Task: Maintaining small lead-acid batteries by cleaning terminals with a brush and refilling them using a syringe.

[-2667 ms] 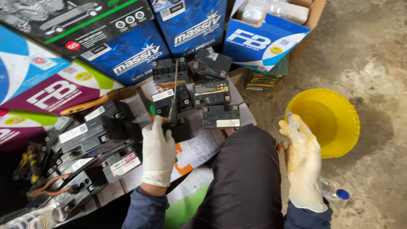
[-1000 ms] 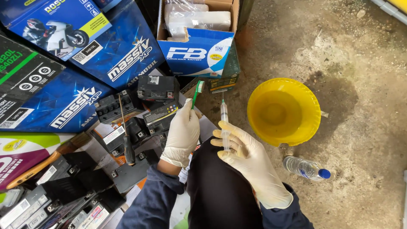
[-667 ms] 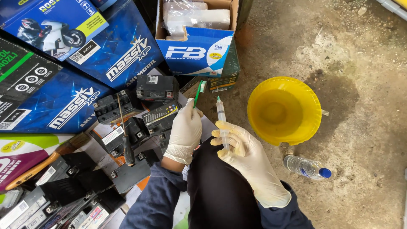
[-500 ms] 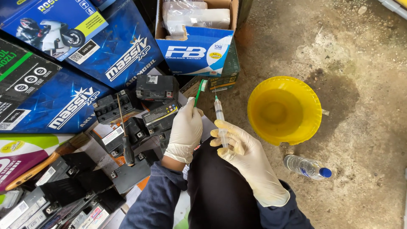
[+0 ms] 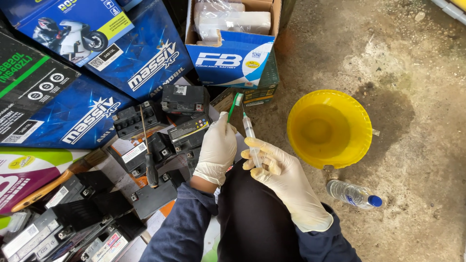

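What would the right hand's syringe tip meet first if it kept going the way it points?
Probably the toothbrush head held in the left hand; the right hand aims the syringe at it. Depth is unclear.

White-gloved hands [image 5: 218, 150]; green toothbrush [image 5: 234, 104]; clear syringe [image 5: 250, 136]; yellow basin [image 5: 330, 128]; black batteries [image 5: 184, 99]; blue boxes [image 5: 145, 63]; blue-capped bottle [image 5: 353, 194]; grey floor [image 5: 412, 73].

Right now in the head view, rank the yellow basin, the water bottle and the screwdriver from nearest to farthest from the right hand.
1. Yellow basin, just right of the right hand, slightly up.
2. Water bottle, lying on the floor, lower right.
3. Screwdriver, far left, standing among the black batteries, beyond the left hand.
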